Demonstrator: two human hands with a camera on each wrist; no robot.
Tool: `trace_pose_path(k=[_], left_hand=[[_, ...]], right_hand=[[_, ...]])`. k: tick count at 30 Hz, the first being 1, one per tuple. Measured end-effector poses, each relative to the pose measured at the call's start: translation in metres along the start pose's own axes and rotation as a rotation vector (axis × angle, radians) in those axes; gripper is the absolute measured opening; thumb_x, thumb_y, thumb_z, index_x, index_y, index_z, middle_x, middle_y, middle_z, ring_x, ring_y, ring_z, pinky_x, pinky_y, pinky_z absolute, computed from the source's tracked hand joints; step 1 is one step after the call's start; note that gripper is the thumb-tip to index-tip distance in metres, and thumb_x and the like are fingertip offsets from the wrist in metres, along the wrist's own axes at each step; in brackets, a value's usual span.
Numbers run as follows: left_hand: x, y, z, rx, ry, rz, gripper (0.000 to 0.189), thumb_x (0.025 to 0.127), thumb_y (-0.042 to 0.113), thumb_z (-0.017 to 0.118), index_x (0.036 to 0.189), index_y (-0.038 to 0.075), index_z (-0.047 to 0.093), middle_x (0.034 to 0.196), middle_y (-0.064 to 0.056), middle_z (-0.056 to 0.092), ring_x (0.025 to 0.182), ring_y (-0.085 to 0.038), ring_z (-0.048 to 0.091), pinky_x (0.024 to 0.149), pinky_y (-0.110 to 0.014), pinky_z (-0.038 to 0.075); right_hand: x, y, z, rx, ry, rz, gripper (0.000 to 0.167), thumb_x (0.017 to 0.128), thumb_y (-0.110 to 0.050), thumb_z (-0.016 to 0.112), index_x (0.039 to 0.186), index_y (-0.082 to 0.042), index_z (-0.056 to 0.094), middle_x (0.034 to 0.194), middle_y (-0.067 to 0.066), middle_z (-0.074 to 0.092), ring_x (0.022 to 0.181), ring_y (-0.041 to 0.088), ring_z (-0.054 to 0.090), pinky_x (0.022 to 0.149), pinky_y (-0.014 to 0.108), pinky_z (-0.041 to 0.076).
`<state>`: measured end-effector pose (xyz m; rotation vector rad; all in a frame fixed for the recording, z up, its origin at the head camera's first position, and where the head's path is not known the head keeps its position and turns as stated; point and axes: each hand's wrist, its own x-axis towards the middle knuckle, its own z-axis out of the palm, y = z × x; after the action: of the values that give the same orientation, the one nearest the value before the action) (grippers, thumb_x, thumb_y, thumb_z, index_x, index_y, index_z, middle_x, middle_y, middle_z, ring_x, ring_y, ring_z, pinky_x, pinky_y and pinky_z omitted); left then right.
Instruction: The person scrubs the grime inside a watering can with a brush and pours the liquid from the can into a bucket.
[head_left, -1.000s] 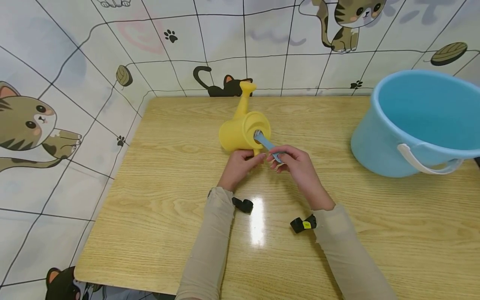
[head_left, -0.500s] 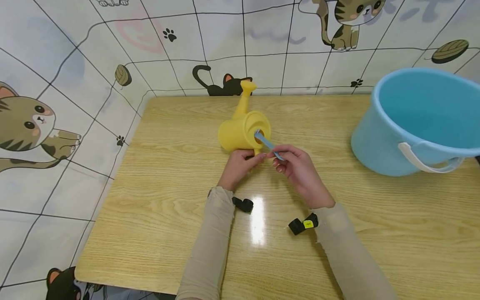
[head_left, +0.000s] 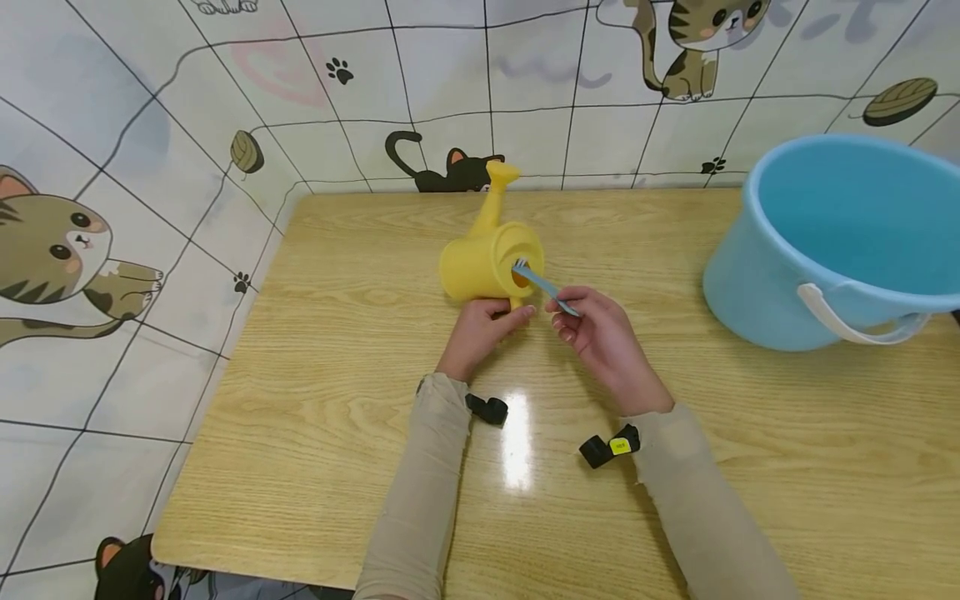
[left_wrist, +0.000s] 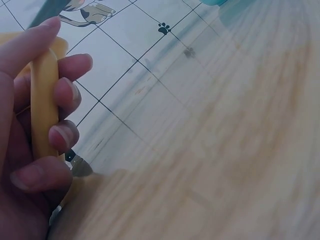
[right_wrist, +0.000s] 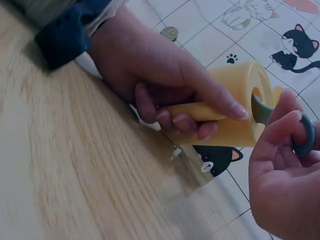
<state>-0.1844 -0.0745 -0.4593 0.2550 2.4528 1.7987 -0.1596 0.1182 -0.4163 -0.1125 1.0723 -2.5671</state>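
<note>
A yellow toy watering can [head_left: 468,268] is held on its side on the table, its round opening facing me and its spout pointing to the back. My left hand [head_left: 477,337] grips its handle; in the left wrist view the fingers curl around the yellow handle [left_wrist: 44,105]. Between thumb and fingers, my right hand [head_left: 606,346] pinches a slim blue brush [head_left: 546,286]. Whitish bristles show at the brush's head, right at the can's opening. The right wrist view shows a ring-shaped end on the brush handle [right_wrist: 311,135]. The can's inside is mostly hidden.
A large light-blue bucket [head_left: 772,292] with a white handle stands on the right of the wooden table [head_left: 315,400]. Cat-patterned tile walls [head_left: 540,150] border the table at the back and left. Black wrist cameras [head_left: 491,411] sit close above the tabletop.
My right hand has drawn the brush slightly out to the right, so its bristles show at the opening. The watering can has turned a little, its spout tip shifting right.
</note>
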Motion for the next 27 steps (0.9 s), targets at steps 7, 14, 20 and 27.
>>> trace_pose_path(k=[7, 14, 20, 27], left_hand=[[-0.01, 0.024, -0.005, -0.001, -0.015, -0.024, 0.043, 0.081, 0.042, 0.063, 0.074, 0.0, 0.065, 0.059, -0.01, 0.051, 0.045, -0.012, 0.036, 0.041, -0.026, 0.029], [-0.002, 0.005, -0.002, -0.047, -0.016, -0.002, 0.045, 0.078, 0.048, 0.063, 0.076, 0.004, 0.067, 0.058, -0.003, 0.049, 0.047, -0.015, 0.038, 0.043, -0.027, 0.031], [0.0, 0.0, 0.0, -0.044, 0.005, 0.013, 0.048, 0.075, 0.055, 0.062, 0.076, 0.007, 0.068, 0.059, -0.004, 0.052, 0.049, -0.015, 0.04, 0.043, -0.028, 0.033], [-0.001, 0.0, -0.001, -0.055, -0.001, 0.014, 0.049, 0.075, 0.055, 0.062, 0.076, 0.006, 0.068, 0.06, -0.006, 0.052, 0.047, -0.015, 0.037, 0.041, -0.028, 0.03]], right_hand=[[-0.002, -0.002, 0.006, -0.123, 0.04, -0.031, 0.025, 0.092, 0.001, 0.037, 0.089, -0.002, 0.062, 0.072, 0.007, 0.056, 0.062, 0.015, 0.052, 0.054, 0.022, 0.042], [-0.002, 0.002, 0.009, -0.085, 0.042, -0.007, 0.028, 0.092, 0.002, 0.036, 0.094, -0.001, 0.063, 0.077, 0.008, 0.058, 0.065, 0.015, 0.053, 0.054, 0.022, 0.042], [-0.001, 0.004, 0.01, -0.066, 0.03, -0.003, 0.026, 0.093, -0.001, 0.036, 0.101, 0.0, 0.061, 0.084, 0.009, 0.06, 0.069, 0.015, 0.055, 0.057, 0.021, 0.043], [-0.001, 0.009, 0.01, -0.062, 0.014, -0.016, 0.025, 0.092, -0.001, 0.04, 0.105, 0.002, 0.061, 0.085, 0.009, 0.061, 0.067, 0.015, 0.054, 0.057, 0.022, 0.045]])
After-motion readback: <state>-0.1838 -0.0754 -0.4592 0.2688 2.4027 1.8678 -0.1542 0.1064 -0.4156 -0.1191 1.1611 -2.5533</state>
